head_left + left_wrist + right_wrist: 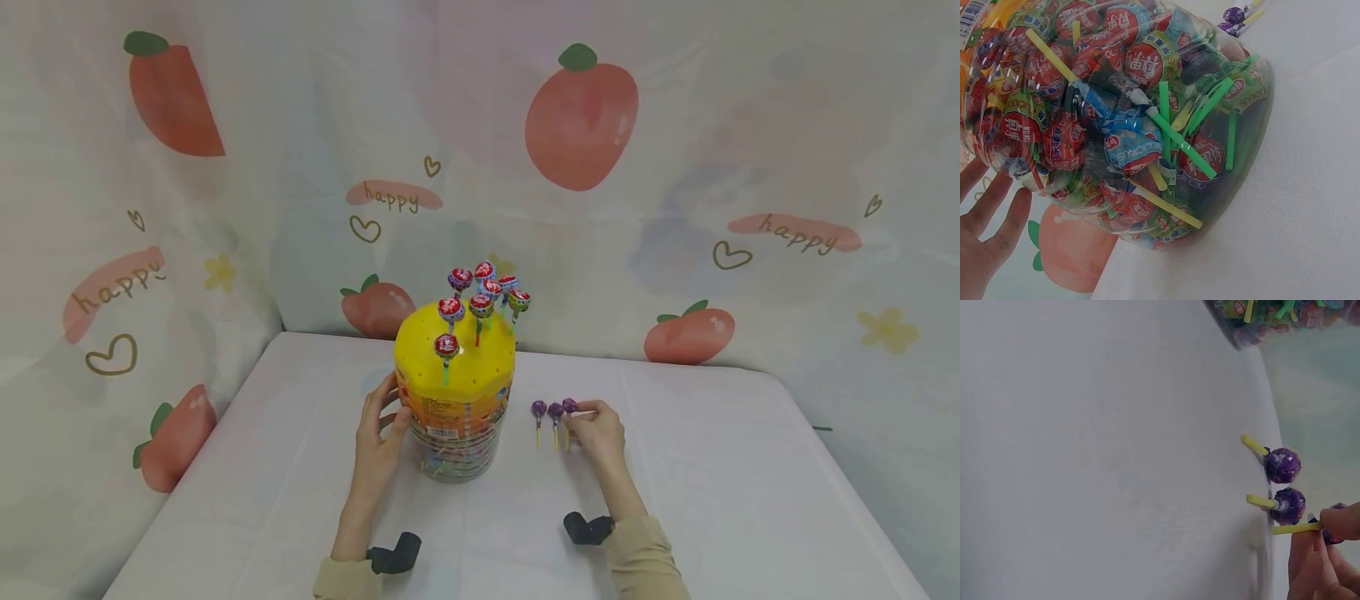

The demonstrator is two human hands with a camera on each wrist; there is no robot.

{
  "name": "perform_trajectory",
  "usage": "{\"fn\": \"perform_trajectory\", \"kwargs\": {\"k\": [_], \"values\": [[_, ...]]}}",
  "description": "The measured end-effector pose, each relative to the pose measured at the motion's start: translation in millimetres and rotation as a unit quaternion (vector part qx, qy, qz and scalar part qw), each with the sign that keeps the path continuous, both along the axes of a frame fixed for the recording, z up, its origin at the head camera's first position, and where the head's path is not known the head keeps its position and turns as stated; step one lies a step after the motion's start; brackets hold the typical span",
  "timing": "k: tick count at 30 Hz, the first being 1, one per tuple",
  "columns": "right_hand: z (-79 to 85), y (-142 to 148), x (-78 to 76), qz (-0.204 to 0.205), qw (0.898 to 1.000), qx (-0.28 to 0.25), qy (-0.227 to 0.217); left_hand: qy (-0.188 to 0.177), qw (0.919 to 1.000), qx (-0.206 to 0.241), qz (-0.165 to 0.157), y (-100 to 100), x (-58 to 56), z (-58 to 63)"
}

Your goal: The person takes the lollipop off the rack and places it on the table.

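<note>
the right hand pinches one purple lollipop by its yellow stick, between thumb and fingers. just left of that hand, two more purple lollipops lie side by side on the white table, not held. farther left, well apart from the right hand, stands the jar, upright and full of wrapped lollipops. the left hand rests against its near left side with fingers spread, not closed around it. above both hands, on the yellow lid, eight lollipops stand stick-down, which i judge to be the part done; the pinched one and the two loose ones seem left to place, and much of the lid's front is bare.
</note>
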State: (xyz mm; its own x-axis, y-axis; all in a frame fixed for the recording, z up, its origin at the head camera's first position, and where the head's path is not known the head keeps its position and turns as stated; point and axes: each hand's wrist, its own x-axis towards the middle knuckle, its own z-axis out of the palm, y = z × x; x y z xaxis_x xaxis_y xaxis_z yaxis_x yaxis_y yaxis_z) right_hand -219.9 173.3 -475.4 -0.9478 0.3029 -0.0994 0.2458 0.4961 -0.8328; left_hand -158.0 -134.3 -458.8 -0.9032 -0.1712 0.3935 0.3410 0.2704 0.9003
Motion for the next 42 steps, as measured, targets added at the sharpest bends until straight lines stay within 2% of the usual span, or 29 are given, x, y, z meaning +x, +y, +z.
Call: {"fn": "perform_trajectory", "kwargs": {"k": [2,12,15,21,23,26,42], "values": [[-1.5,0.8,-1.7,-0.005,1.0,0.011,-0.005,0.008,1.0,-0.001,0.001,-1.6,-5.5,-10.3],[-6.9,6.6,-11.7,-0.01,0.997,0.074,-0.027,-0.006,1.0,0.003,0.002,-1.5,-5.7,-11.9],[-8.2,7.3,-12.6,-0.006,0.996,0.079,-0.033,-0.02,0.9998,0.004,0.003,0.0,-3.4,-7.0],[-10.6,7.0,-13.3,-0.004,0.998,0.054,-0.043,-0.021,0.9998,-0.005,-0.002,4.7,10.8,19.9],[-11.9,6.9,-13.3,-0.004,0.998,0.051,-0.044,-0.019,0.9998,-0.007,-0.003,5.6,13.4,24.8],[-12.3,6.4,-12.6,-0.004,0.998,0.057,-0.041,-0.017,0.9998,-0.007,-0.004,6.1,14.7,27.6],[-11.0,5.2,-8.2,0.006,0.994,0.105,-0.034,-0.023,0.9997,0.0,-0.002,4.7,13.5,25.9]]}}
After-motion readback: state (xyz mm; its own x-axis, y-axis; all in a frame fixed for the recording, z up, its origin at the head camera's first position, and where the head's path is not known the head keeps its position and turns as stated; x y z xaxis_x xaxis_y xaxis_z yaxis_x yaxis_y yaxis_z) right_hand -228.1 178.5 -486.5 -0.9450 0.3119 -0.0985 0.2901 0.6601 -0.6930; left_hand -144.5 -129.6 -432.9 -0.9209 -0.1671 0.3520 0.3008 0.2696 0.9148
